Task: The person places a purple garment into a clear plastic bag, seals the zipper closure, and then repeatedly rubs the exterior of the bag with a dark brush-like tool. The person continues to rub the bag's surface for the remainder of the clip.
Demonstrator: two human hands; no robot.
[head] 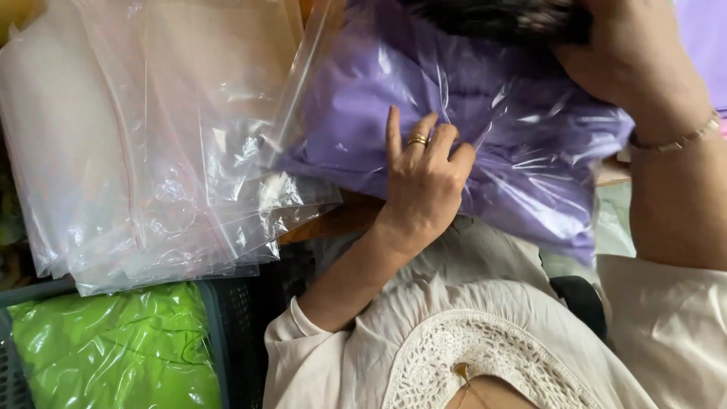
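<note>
Hands are both on a purple bag (pixel 485 113), a clear plastic bag filled with purple cloth, which lies in front of the person at the upper middle of the view. The left hand (pixel 424 182) presses on the bag from below; its fingers are curled and they pinch the plastic, and one finger carries a gold ring (pixel 417 139). The right hand (pixel 628 53) is at the top right corner of the bag, with a bracelet (pixel 678 140) at the wrist; I cannot tell how its fingers are closed. Just left of the bag lies a pile of empty clear bags (pixel 159 144). Below this pile, a dark basket (pixel 227 326) holds a green packet (pixel 113 348).
</note>
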